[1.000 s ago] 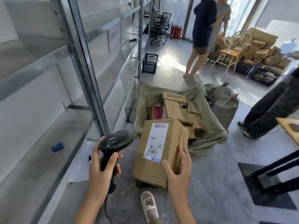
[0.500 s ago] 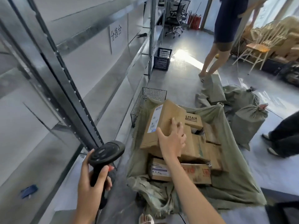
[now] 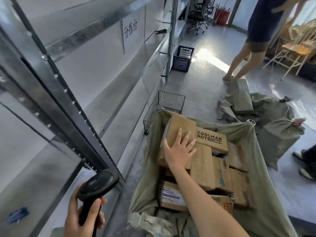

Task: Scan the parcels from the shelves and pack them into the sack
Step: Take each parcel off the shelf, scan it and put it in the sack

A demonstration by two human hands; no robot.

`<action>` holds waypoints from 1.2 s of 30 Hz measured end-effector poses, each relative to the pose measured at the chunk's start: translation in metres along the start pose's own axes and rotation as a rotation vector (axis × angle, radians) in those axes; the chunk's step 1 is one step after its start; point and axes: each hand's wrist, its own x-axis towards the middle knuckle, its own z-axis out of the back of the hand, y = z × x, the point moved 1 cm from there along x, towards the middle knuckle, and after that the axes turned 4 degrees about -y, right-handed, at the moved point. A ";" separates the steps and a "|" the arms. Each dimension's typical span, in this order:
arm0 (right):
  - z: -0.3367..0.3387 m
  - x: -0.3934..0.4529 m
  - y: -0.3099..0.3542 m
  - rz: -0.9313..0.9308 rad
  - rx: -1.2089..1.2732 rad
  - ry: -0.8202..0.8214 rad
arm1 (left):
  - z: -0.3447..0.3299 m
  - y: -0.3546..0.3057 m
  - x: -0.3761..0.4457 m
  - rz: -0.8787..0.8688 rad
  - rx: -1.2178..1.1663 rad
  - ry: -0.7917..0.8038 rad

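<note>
Parcel: a plain brown cardboard box [image 3: 179, 132], taped along its top seam, lying tilted on the far left of the pile inside the sack, its right edge against a box printed COOLMAN NOTE [image 3: 212, 140].
Right hand [image 3: 179, 151]: laid flat on the parcel's top face, fingers spread and straight; the grip is released and only presses or steadies.
How it will handle: stiff-walled and dry, so it should not sag or slip; judging by its modest size, probably light enough for one hand. The tape seam is the smoothest patch, and the corners would crush first.
Where to take hold: across two opposite side faces near the top edge, or under a lower corner, since it sits on a slope and could slide toward the left wall of the sack.
Sack [image 3: 266, 168]: olive woven cloth, soft, its mouth held open, nearly filled with other cardboard boxes [image 3: 220, 173]; parcels must be wedged, not dropped.
Left hand [image 3: 80, 218]: clenched round the handle of a black scanner [image 3: 97, 185], head pointing forward and up.
Shelves [image 3: 71, 106]: metal racking on the left, close beside the sack.
Beyond: a wire basket [image 3: 164, 108] behind the sack, tied sacks [image 3: 280, 135] on the floor to the right, a person's legs farther off.
</note>
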 end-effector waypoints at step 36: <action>0.122 -0.435 0.043 0.949 0.256 0.010 | 0.275 -0.048 -0.287 -0.152 -0.099 -0.203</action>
